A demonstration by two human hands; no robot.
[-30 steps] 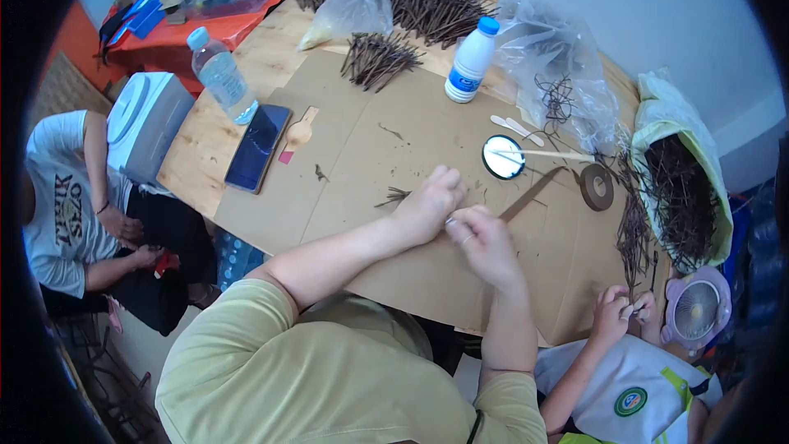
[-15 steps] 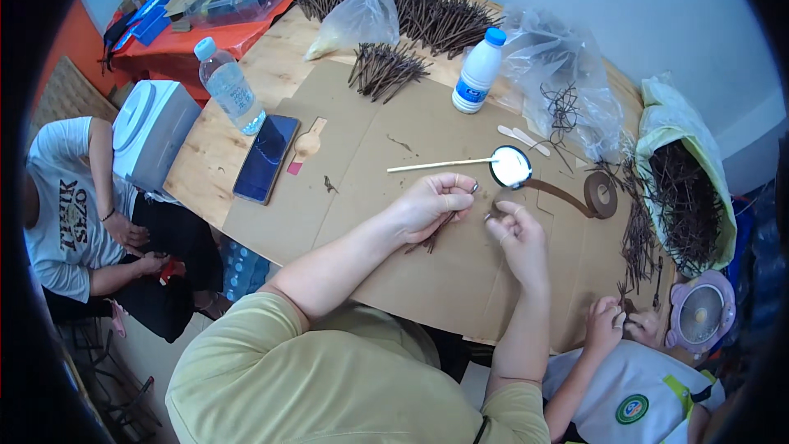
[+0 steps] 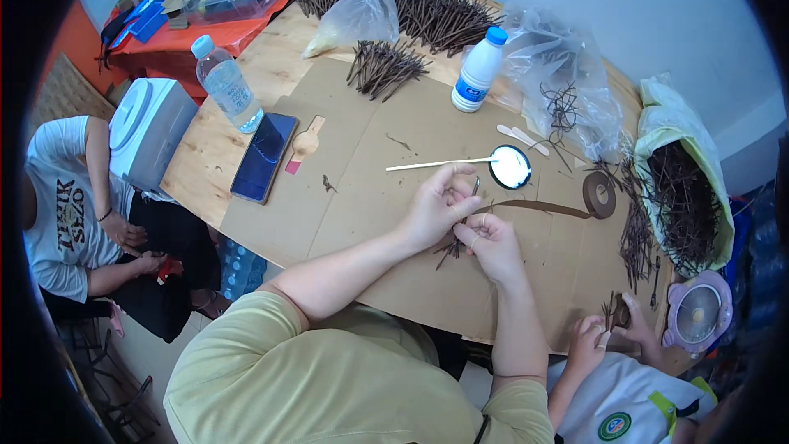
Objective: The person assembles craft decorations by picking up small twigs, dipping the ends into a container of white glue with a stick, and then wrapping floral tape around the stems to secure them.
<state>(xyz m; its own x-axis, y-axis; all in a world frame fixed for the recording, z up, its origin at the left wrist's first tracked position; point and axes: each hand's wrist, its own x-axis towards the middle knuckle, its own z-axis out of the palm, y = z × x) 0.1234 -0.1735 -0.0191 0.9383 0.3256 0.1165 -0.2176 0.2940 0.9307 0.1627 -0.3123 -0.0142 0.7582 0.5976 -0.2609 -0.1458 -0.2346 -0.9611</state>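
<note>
My left hand (image 3: 440,210) is closed in a pinch on a small bundle of thin brown twigs (image 3: 449,253), which fans out below the fingers. Pressed against the same bundle, the bent thumb and fingers of my right hand (image 3: 493,245) meet my left fingertips. A strip of brown tape (image 3: 538,207) runs from its roll (image 3: 599,195) to my fingers, where its end is hidden. Something small and shiny shows at my left fingertips, too small to name. Just beyond lies a round black-rimmed dish of white paste (image 3: 510,167) with a thin wooden stick (image 3: 440,165) across its edge.
Brown cardboard (image 3: 353,205) covers the table. A phone (image 3: 265,158), a water bottle (image 3: 229,86) and a white bottle (image 3: 479,71) stand around it. Twig piles (image 3: 386,70) lie behind; a twig-filled sack (image 3: 686,205) is right. A co-worker's hands (image 3: 590,344) hold twigs; another person sits left.
My right hand has moved left and up to meet my left hand at the twigs. The tape strip now stretches farther left. The co-worker's hands have shifted.
</note>
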